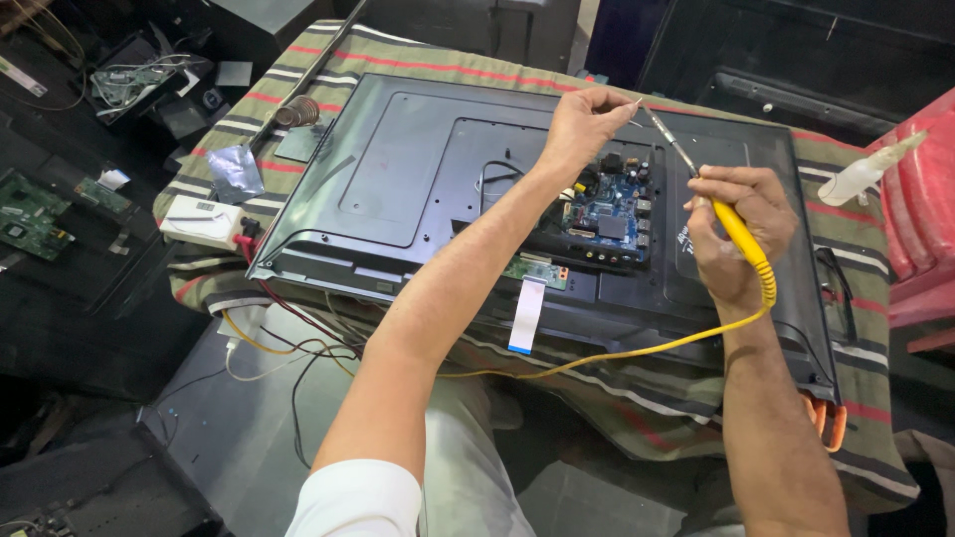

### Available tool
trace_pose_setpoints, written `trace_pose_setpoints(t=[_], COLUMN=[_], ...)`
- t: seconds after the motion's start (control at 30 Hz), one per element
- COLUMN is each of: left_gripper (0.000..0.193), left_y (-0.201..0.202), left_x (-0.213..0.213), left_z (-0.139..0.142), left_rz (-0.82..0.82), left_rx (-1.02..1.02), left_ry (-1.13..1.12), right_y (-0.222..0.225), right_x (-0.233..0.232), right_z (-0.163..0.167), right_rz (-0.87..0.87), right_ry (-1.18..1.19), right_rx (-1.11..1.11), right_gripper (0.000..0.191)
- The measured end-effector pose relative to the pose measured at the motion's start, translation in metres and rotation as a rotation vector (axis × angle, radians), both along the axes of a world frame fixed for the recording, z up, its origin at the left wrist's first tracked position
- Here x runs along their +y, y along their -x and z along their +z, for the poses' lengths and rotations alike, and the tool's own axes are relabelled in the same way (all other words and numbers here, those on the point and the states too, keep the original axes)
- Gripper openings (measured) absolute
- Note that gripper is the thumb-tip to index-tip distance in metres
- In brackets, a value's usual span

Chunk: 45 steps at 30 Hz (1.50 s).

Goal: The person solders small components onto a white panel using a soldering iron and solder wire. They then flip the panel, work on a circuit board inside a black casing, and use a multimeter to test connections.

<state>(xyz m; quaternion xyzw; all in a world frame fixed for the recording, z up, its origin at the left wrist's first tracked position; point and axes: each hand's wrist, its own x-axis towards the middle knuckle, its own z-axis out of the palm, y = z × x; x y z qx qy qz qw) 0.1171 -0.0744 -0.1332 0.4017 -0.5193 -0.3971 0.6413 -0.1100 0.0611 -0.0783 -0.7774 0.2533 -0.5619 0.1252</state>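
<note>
A flat television (398, 169) lies back-up on a striped cloth (398, 55), its blue circuit board (607, 214) exposed. My right hand (738, 234) grips a yellow-handled soldering iron (741, 239) whose metal tip (662, 127) points up-left, above the board. My left hand (587, 124) is pinched on a thin solder wire (629, 104) that it holds close to the iron's tip. The iron's yellow cord (617, 356) trails down across the panel's near edge.
A white ribbon cable (526, 316) hangs off the panel's near edge. A white power strip (202, 221) and tangled wires (288, 343) lie at left. Loose green circuit boards (35, 214) sit on the floor. A white bottle (865, 171) rests on a red seat (920, 214).
</note>
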Motion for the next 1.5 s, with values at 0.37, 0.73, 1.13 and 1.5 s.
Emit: trace_pose_setpoints(t=[0.37, 0.73, 1.13, 1.5], left_gripper=[0.014, 0.013, 0.012, 0.01], left_y=[-0.0004, -0.0004, -0.001, 0.0025], left_x=[0.0012, 0.0007, 0.0, 0.0024], left_z=[0.0014, -0.0012, -0.0022, 0.0006], left_rz=[0.023, 0.016, 0.037, 0.142], left_rx=[-0.039, -0.014, -0.04, -0.129], left_ry=[0.005, 0.009, 0.037, 0.097], right_y=[-0.0012, -0.0024, -0.0033, -0.0042], right_x=[-0.0012, -0.0012, 0.0012, 0.0016], right_z=[-0.001, -0.0018, 0.0002, 0.0001], right_rz=[-0.004, 0.005, 0.0, -0.002], right_ry=[-0.026, -0.02, -0.021, -0.035], right_rx=[-0.016, -0.016, -0.003, -0.003], right_gripper=[0.02, 0.02, 0.021, 0.021])
